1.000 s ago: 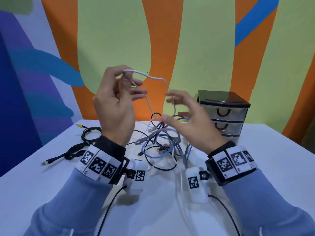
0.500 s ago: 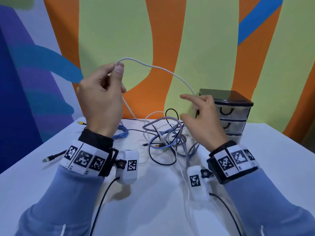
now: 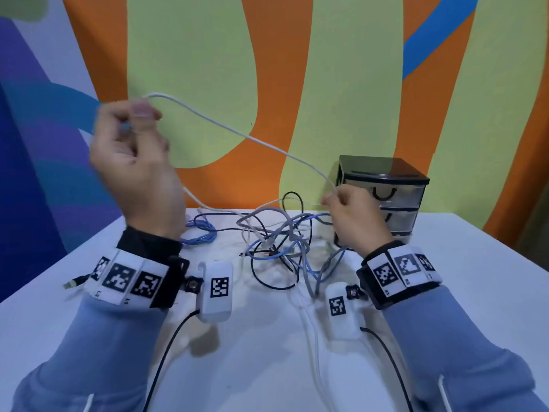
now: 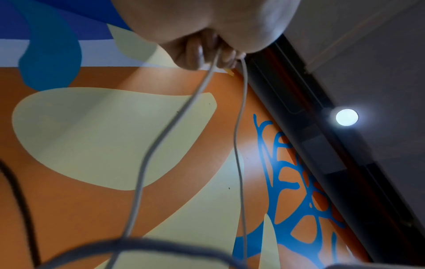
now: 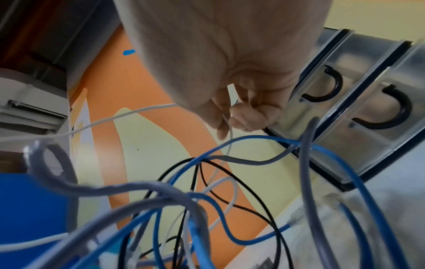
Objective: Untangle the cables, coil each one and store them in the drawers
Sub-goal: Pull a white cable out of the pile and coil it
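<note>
A thin white cable [image 3: 237, 133] stretches in the air between my two hands. My left hand [image 3: 133, 150] is raised at upper left and pinches one part of it [image 4: 207, 72]; two strands hang down from the fingers. My right hand [image 3: 350, 215] pinches the same cable [image 5: 227, 123] lower, just in front of the drawer unit [image 3: 383, 200]. Under the hands a tangle of blue, grey, black and white cables [image 3: 282, 242] lies on the white table [image 3: 475, 292]. A blue cable bundle [image 3: 199, 233] lies left of the tangle.
The small black-framed drawer unit with translucent drawers [image 5: 358, 94] stands at the back right, all shut. A black cable's plug end [image 3: 72, 283] shows at the left table edge. A painted wall stands right behind the table.
My hands have drawn apart: the left rose up and to the left, the right went down and right toward the drawers, so the white cable now spans a long stretch between them.
</note>
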A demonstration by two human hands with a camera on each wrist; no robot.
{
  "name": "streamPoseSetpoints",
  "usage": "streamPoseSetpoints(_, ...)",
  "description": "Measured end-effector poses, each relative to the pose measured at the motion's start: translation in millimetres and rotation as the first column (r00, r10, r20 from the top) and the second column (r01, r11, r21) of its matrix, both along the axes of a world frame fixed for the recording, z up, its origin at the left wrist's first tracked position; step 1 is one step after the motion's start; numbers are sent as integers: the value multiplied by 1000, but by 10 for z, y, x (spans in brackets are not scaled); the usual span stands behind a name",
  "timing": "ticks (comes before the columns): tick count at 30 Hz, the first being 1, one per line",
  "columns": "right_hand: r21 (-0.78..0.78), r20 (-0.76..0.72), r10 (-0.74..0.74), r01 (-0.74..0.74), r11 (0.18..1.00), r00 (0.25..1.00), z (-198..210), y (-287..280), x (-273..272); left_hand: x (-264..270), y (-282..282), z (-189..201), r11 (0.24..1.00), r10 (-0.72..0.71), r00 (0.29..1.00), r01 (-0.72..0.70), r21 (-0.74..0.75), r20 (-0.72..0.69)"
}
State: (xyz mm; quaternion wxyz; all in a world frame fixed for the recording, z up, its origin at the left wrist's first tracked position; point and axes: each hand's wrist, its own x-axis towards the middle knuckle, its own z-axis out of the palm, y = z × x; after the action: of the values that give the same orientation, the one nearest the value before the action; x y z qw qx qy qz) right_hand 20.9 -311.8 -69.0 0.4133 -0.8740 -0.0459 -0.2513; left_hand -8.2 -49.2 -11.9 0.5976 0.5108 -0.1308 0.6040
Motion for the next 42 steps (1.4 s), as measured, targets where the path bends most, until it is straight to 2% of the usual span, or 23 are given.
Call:
streamPoseSetpoints(2,102,87,-70,61,993,994,26,-38,12,106,163,-25,991,71,993,-81,-105,-97)
streamPoseSetpoints(3,225,122,-73,44,973,990,51,-43,1,162,216,-51,992,58,979,-79,-103,-196)
streamPoseSetpoints(5,476,196,-37,-62,877,980,130,-25,-55,244,233,-118,1000,-1,879,-2,-6,-476)
streamPoseSetpoints(6,540,250,-35,-109,835,968,174,-30,-79,253,197,-153,997,-24,816,58,41,-577)
streamPoseSetpoints(8,575,373,-60,-180,798,926,247,-27,-125,273,110,-217,982,29,756,101,161,-654)
streamPoseSetpoints(10,502,481,-67,-212,838,874,279,-23,-142,242,44,-241,929,189,769,62,366,-611)
streamPoseSetpoints(11,424,522,-37,-221,878,852,274,-19,-143,206,3,-232,899,203,803,73,431,-560)
streamPoseSetpoints(13,238,579,86,-269,933,811,261,19,-168,90,-144,-187,844,104,897,150,516,-430)
streamPoseSetpoints(15,57,599,217,-311,949,771,232,83,-176,-34,-318,-150,735,84,962,118,668,-262)
streamPoseSetpoints(17,-55,596,288,-320,946,750,204,150,-170,-92,-435,-165,612,75,983,85,786,-165)
streamPoseSetpoints(18,-73,596,293,-314,947,747,198,161,-167,-104,-465,-185,578,53,981,124,807,-188)
streamPoseSetpoints(20,-63,602,254,-272,960,757,207,147,-168,-96,-482,-235,566,-2,957,240,789,-290)
streamPoseSetpoints(21,-47,595,216,-235,971,774,210,127,-158,-83,-476,-248,588,-19,952,259,767,-307)
streamPoseSetpoints(23,3,544,130,-156,988,829,200,82,-120,-75,-419,-225,696,-2,964,191,692,-264)
streamPoseSetpoints(26,158,425,62,-141,977,903,193,7,-86,-51,-199,-79,902,92,979,-5,432,-181)
streamPoseSetpoints(28,269,375,92,-203,942,923,219,-8,-114,5,-43,-48,960,145,974,-96,265,-172)
streamPoseSetpoints(31,424,343,206,-346,837,917,273,59,-189,72,15,-87,973,178,962,-140,182,-208)
streamPoseSetpoints(33,494,362,222,-389,778,905,282,84,-204,95,15,-103,981,174,964,-153,119,-200)
streamPoseSetpoints(34,475,373,213,-383,792,903,278,86,-191,100,25,-95,984,172,967,-159,81,-188)
streamPoseSetpoints(38,203,346,183,-264,943,920,190,114,-115,116,98,-57,985,153,981,-162,-68,-122)
streamPoseSetpoints(42,181,396,-20,-57,982,918,143,52,-73,161,115,-55,984,117,992,-122,-132,-45)
